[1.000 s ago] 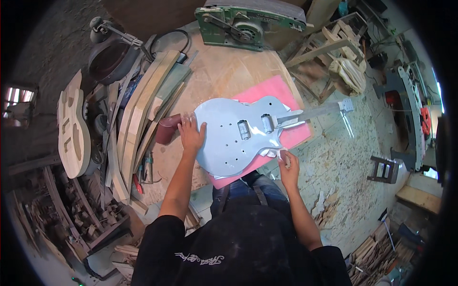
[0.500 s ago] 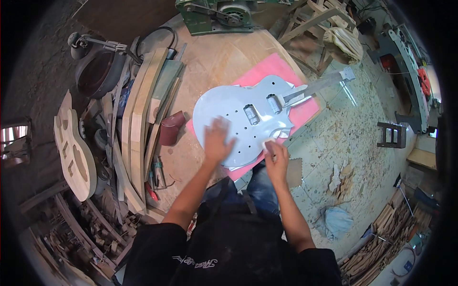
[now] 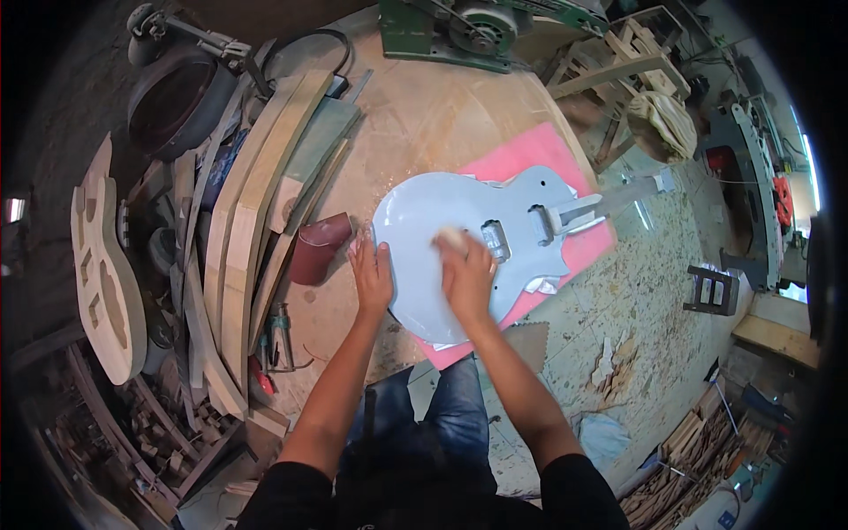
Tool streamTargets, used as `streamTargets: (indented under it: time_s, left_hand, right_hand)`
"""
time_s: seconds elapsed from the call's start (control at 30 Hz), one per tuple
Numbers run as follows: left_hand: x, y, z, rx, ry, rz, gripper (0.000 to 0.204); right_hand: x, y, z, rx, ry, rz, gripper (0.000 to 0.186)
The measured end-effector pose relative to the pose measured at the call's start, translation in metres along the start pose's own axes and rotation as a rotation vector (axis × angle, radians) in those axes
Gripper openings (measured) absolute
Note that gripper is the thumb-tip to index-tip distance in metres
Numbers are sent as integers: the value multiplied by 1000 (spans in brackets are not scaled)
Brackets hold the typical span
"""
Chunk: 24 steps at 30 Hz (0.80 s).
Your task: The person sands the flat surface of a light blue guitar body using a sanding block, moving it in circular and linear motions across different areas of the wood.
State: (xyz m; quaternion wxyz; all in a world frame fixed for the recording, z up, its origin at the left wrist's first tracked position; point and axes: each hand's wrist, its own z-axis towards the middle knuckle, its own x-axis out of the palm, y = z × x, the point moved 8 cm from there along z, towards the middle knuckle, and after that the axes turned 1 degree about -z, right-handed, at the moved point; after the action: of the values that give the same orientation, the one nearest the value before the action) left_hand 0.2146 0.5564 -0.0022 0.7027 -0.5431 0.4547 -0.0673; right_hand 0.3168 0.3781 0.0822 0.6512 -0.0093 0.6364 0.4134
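Observation:
A pale grey-blue electric guitar body (image 3: 422, 209) lies face up on a pink foam sheet (image 3: 523, 152), its neck (image 3: 629, 196) pointing to the upper right. My left hand (image 3: 372, 276) rests open at the body's left edge, fingers stretched out. Over the middle of the top, my right hand (image 3: 468, 281) is closed round a small whitish pad (image 3: 453, 238); the pad is partly hidden and slightly blurred. Beyond the right hand, the metal-lined pickup cavity (image 3: 495, 240) shows in the body.
Left on the wooden bench (image 3: 424, 115) are a reddish-brown sandpaper piece (image 3: 320, 251), long wooden strips (image 3: 256, 208) and a clamp (image 3: 281, 340). An unpainted guitar body (image 3: 108, 274) stands farther left. A green machine (image 3: 449, 37) occupies the back. Wood shavings litter the floor (image 3: 583, 336) at right.
My left hand has moved from the guitar's top to its left edge. My right hand has come from the near right edge onto the top with the pad. The view has shifted.

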Motion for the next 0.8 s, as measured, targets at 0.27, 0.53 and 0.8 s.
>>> streamTargets:
  time_s: [0.27, 0.53, 0.8]
  left_hand:
    - [4, 5, 0, 23, -22, 51, 55]
    - [8, 23, 4, 45, -34, 160, 56]
    - [8, 6, 7, 54, 107, 241, 65]
  right_hand:
    - [40, 15, -51, 124, 33, -100, 40]
    - [-10, 33, -78, 83, 56, 53, 42]
    - [-27, 16, -133, 296, 57, 10, 45]
